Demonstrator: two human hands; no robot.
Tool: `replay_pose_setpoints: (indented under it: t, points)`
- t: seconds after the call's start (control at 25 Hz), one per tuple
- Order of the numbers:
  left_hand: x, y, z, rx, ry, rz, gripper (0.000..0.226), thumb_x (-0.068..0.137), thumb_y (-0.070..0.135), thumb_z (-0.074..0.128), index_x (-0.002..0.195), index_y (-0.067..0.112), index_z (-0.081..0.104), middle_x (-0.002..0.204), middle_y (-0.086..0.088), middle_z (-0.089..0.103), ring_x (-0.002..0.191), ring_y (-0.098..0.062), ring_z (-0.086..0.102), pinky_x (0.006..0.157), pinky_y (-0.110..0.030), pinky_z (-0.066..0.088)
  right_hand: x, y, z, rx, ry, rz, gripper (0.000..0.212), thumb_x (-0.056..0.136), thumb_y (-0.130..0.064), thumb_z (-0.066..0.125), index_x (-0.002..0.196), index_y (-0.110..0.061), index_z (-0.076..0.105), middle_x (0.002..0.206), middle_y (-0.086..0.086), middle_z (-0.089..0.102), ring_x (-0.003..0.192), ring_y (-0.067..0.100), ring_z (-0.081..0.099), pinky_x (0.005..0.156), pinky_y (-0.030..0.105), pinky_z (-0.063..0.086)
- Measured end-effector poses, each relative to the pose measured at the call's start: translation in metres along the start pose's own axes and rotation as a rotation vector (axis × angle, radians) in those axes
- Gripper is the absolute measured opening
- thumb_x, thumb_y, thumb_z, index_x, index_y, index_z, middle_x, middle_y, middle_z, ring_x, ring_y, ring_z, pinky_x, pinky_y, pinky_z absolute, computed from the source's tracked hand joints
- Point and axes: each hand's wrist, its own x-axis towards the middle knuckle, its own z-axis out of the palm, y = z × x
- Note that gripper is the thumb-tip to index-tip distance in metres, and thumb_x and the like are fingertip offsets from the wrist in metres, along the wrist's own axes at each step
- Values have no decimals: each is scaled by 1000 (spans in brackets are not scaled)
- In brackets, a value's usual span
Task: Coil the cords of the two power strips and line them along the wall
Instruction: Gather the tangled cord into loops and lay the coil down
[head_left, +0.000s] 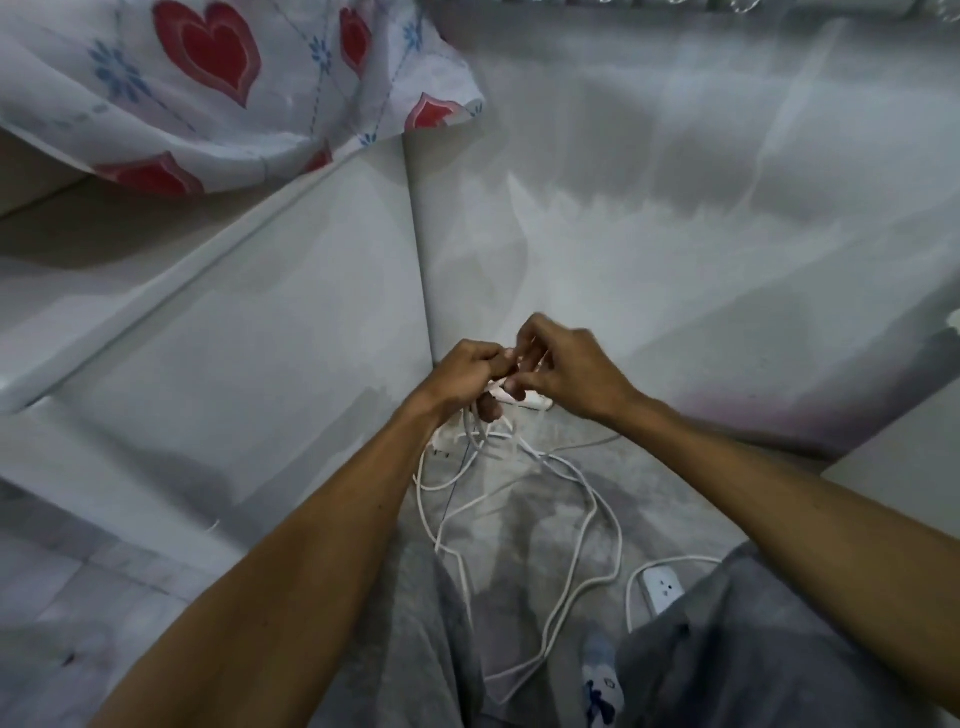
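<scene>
Left hand (467, 376) fisted round gathered white cord (566, 525); right hand (569, 371) pinching strand beside it. Slack trails below hands toward power strip (660, 587) near right knee. Advice: keep loops even, feed slack steadily, avoid tangles.

Both forearms bare to the lower frame edge, no sleeves in view, no watch, ring or band on either wrist. Left hand (470, 376) and right hand (563, 371): no gloves, nails short where visible; fingertips partly blurred.

Legs covered in grey trousers (753, 649), soft-looking fabric, slightly mottled, creased over both knees; left leg cloth runs down centre-left of frame, right leg fills lower right corner.

One foot visible between the legs, wearing a pale blue-white sock (602, 675) with a dark blue printed motif; design too blurred to read. Other foot hidden
</scene>
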Motion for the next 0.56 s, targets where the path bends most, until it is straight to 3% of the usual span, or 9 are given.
replay_pose_setpoints:
  t: [0.04,0.12,0.24,0.32,0.48,0.56]
  points:
    - [-2,0,-2,4,-17,-11,40,104,32,50,73,14,69,64,-10,67,43,-24,50,42,-24,41,2,5,-2,-85,49,27,46,69,-47,84,97,-22,56,81,-7,62,68,5,56,62,23,42]
    - [-7,0,-4,-52,-33,-76,44,103,39,49,67,17,62,51,-2,44,38,-12,30,39,-18,29,4,12,0,-277,-9,86,62,69,-74,67,109,-28,57,92,-6,58,79,8,54,67,26,39]
    - [-15,3,-11,-86,-59,-113,46,98,51,54,66,19,61,54,3,24,41,-9,17,40,-16,19,4,15,10,-276,-214,116,76,74,-88,36,101,-24,69,87,-5,66,80,13,61,71,32,44]
    - [-21,4,-17,-36,-69,-101,42,92,53,63,68,19,65,53,6,24,42,-8,17,40,-17,17,5,13,14,-187,-320,186,70,77,-84,39,90,-24,72,79,-6,71,75,9,65,70,30,47]
    - [-32,1,-32,-73,-26,-111,43,89,40,72,96,-2,68,50,8,27,42,-8,18,40,-18,16,7,8,12,111,-391,243,27,81,-52,73,86,-26,72,73,-6,72,68,3,64,64,22,45]
    - [-35,0,-36,-107,-8,-100,35,87,36,75,88,2,68,51,6,27,42,-9,19,40,-19,17,6,7,10,276,-362,271,19,81,-37,78,82,-19,71,66,-2,69,64,10,65,59,19,48]
